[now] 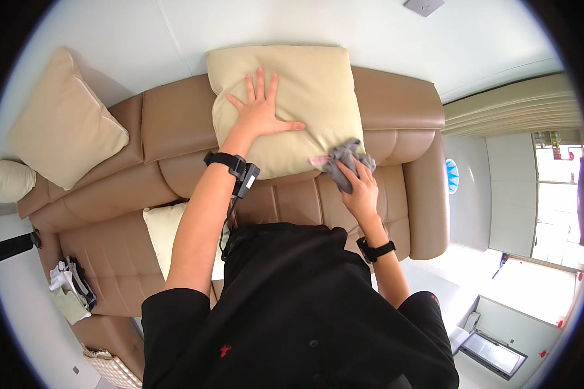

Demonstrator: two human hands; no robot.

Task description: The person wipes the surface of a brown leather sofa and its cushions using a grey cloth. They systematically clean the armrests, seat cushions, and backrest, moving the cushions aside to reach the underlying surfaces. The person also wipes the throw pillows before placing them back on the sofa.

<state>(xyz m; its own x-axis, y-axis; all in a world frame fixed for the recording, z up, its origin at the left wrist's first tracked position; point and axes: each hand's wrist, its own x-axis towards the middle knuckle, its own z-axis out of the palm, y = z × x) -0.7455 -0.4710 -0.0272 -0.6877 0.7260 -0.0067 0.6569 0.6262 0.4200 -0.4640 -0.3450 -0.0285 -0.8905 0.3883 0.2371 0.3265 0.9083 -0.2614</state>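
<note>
A square cream cushion (316, 82) lies across the backrest of a brown leather sofa (399, 102), reaching up against the pale wall. My left hand (263, 114) rests flat on its left half with the fingers spread and holds nothing. In my right hand (360, 187) is a bunched grey cloth (343, 167), pressed against the cushion's lower right corner. A small pink and white piece shows at the cloth's left edge; what it is, I cannot tell. Part of the cloth is hidden under my fingers.
Another cream cushion (63, 126) leans at the far left, beside a small round one (12, 181). A pale cushion (163, 228) lies on the seat, partly behind my left arm. Folded clothes (70, 291) and a checked cloth (109, 367) are at the lower left.
</note>
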